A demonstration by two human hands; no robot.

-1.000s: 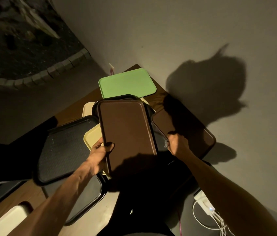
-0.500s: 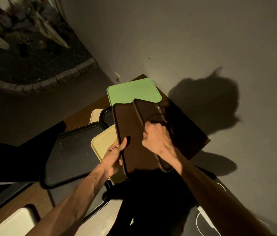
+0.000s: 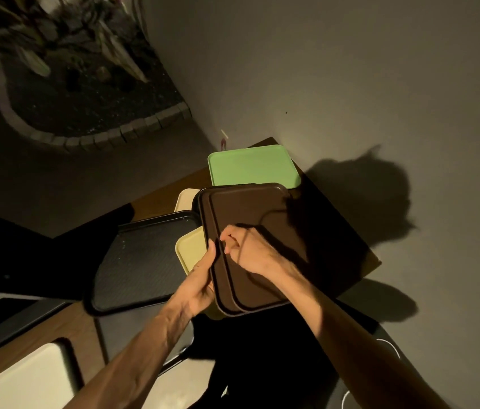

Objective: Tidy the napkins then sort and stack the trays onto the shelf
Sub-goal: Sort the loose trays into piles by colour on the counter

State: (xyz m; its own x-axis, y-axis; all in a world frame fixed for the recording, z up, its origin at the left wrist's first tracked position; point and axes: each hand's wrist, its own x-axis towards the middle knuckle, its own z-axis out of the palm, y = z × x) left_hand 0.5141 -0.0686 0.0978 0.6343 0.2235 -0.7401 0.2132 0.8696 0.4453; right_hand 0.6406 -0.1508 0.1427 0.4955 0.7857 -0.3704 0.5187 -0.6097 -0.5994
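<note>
Two brown trays [image 3: 250, 208] lie stacked one on the other above the wooden table [image 3: 162, 199], slightly offset at the near edge. My left hand [image 3: 200, 278] grips their left edge, thumb on top. My right hand [image 3: 247, 252] rests on the upper brown tray with fingers curled at its left rim. Under them lie a yellow tray [image 3: 190, 249], a cream tray [image 3: 184, 199] and a black tray [image 3: 141, 258]. A green tray [image 3: 250, 166] sits at the table's far end.
A second dark tray [image 3: 132, 335] lies near the table's front under the black one. A cream tray [image 3: 17, 379] sits at the lower left. The wall runs along the right; white cables [image 3: 389, 349] lie on the floor below.
My right hand has brought the second brown tray over from the right and laid it on the first. The two now sit together in my hands.
</note>
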